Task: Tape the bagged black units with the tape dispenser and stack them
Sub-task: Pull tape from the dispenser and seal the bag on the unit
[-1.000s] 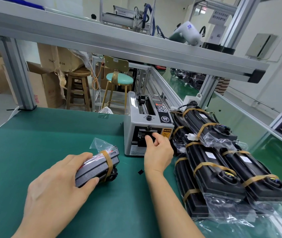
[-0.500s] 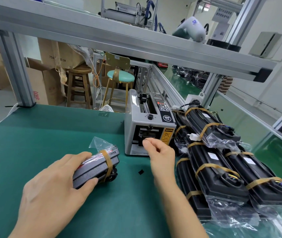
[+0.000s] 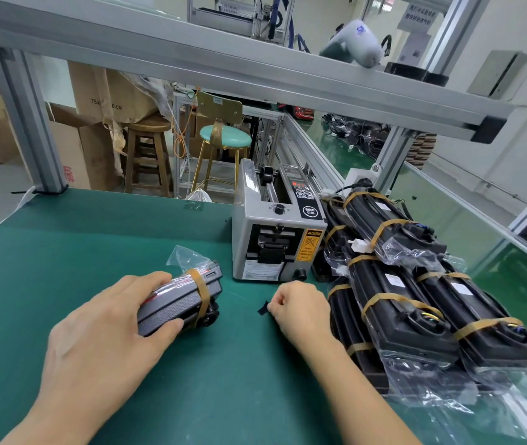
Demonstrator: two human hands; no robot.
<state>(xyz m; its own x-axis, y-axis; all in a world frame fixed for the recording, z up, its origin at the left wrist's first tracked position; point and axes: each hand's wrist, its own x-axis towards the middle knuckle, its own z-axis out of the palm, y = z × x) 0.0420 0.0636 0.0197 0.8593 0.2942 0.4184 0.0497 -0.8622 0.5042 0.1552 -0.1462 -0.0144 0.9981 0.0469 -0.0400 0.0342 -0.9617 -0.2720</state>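
From the head camera I see my left hand (image 3: 108, 332) lying palm-down, fingers wrapped over the near end of a bagged black unit (image 3: 185, 300) on the green bench (image 3: 95, 239). Its long axis runs up-right toward the tape dispenser (image 3: 275, 232); one tan band circles it. My right hand (image 3: 300, 306) is curled, pinching a small dark tape scrap (image 3: 263, 308)

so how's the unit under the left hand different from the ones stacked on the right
The unit under the left hand lies alone on the green mat, gripped by the left hand; the stacked units sit piled beside the tape dispenser, untouched. The held unit shows one band of brown tape; the stacked ones each show two. The held one shows a grey textured face, the stacked ones look black. All are in clear bags.
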